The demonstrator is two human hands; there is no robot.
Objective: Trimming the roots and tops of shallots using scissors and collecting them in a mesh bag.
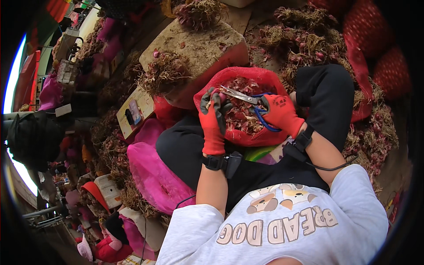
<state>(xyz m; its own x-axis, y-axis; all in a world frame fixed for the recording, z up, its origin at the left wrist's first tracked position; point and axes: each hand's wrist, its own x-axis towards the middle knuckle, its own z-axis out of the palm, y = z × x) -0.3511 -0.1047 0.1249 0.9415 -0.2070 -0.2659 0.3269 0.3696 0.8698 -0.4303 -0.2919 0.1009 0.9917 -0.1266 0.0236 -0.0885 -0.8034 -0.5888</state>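
My right hand (282,115), in a red glove, is closed round the blue handles of a pair of scissors (242,95). The metal blades point left and look slightly apart. My left hand (213,123), in a red glove with a dark grey coated palm, pinches a small pinkish shallot (222,96) at the blade tips. Its fingers hide part of the shallot. Below both hands an open red mesh bag (260,74) lies between my legs, holding reddish shallots and loose dry skins (245,126).
Ahead stands a dirt-covered block (198,44) with dried shallot bunches (165,73) on it. More bunches (309,44) are heaped at the right, beside filled red mesh sacks (369,33). Pink mesh cloth (154,174) lies by my left knee, near a board (137,110) bearing a phone-like object.
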